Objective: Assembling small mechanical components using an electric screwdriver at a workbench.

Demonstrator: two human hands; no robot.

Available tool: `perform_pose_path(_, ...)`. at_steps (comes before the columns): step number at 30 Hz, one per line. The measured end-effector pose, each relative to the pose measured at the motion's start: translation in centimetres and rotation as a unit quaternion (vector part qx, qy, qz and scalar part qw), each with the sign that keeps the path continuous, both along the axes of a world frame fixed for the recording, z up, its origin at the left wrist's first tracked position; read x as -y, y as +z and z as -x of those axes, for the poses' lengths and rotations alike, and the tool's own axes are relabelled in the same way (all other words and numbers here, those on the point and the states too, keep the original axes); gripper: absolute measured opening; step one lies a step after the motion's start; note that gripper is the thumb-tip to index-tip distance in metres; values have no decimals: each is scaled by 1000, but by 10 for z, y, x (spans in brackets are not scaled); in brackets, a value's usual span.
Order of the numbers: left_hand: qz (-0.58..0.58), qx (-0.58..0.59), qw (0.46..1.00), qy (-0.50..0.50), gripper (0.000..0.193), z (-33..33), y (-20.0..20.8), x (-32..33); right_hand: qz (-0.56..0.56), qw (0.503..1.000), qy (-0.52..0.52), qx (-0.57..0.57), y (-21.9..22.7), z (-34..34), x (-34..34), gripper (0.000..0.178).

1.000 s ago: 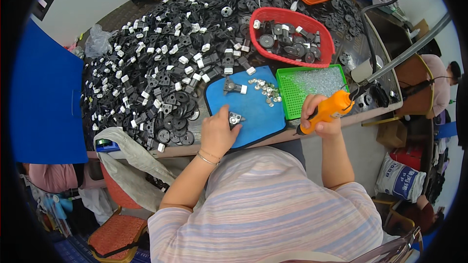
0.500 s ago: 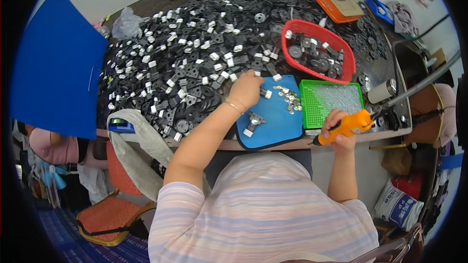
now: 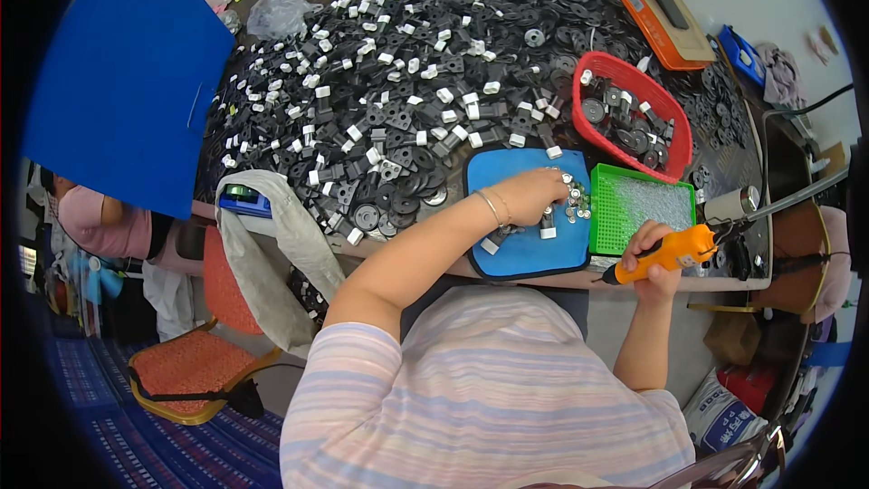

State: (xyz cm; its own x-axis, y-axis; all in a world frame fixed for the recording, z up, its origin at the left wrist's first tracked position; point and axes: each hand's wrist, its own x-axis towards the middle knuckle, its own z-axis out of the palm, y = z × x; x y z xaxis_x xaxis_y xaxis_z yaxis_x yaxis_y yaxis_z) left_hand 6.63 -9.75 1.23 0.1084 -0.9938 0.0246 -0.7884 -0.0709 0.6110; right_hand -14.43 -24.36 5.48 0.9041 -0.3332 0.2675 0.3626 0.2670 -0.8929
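My left hand [image 3: 534, 196] is over the blue mat [image 3: 534, 258], its bent fingers drawn together at a small pile of round silver metal pieces [image 3: 577, 199]. Whatever lies between the fingertips is hidden. Just below that hand, two black plastic parts with white ends rest on the mat, one part [image 3: 548, 223] upright in the picture and one part [image 3: 493, 241] slanted. An orange electric screwdriver [image 3: 665, 255] is gripped in my right hand [image 3: 654, 273], its bit pointing left near the table's front edge.
A green tray [image 3: 608, 217] of small shiny pieces adjoins the mat. Behind it stands a red basket [image 3: 681, 118] with black parts. Heaped black and white parts [image 3: 389, 109] cover much of the table. A grey hose [image 3: 806, 192] and metal cylinder [image 3: 731, 206] are at right.
My left hand has moved from the heap's edge to the silver pieces, and a second black part now shows beneath it. The screwdriver stays in my right hand. The whole view has shifted.
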Motion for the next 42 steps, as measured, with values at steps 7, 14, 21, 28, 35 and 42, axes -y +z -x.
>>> perform_pose_path(7, 70, -27, 996, 50, 41, -7, 11, -29, -3, 1000, -2, -11, 1, 1, 3, 43)
perform_pose_path(14, 58, 250, 888, 382, 12, -39, 19, -119, -18, 1000, 10, -2, 1, -3, 4, 41)
perform_pose_path(21, 26, 209, 904, 373, 12, -57, 0, -143, -15, 1000, 16, -9, 0, -6, 2, 42)
perform_pose_path(28, 237, -35, 929, 281, 19, -25, 24, -112, -16, 1000, -6, -2, -1, 2, 1, 42)
perform_pose_path(35, 187, -240, 913, 271, 16, 7, 19, -68, -24, 1000, -9, -3, -2, -1, -4, 41)
perform_pose_path(42, 136, -251, 932, 222, 25, 17, 22, -32, -6, 1000, -8, 6, 2, -5, -4, 40)
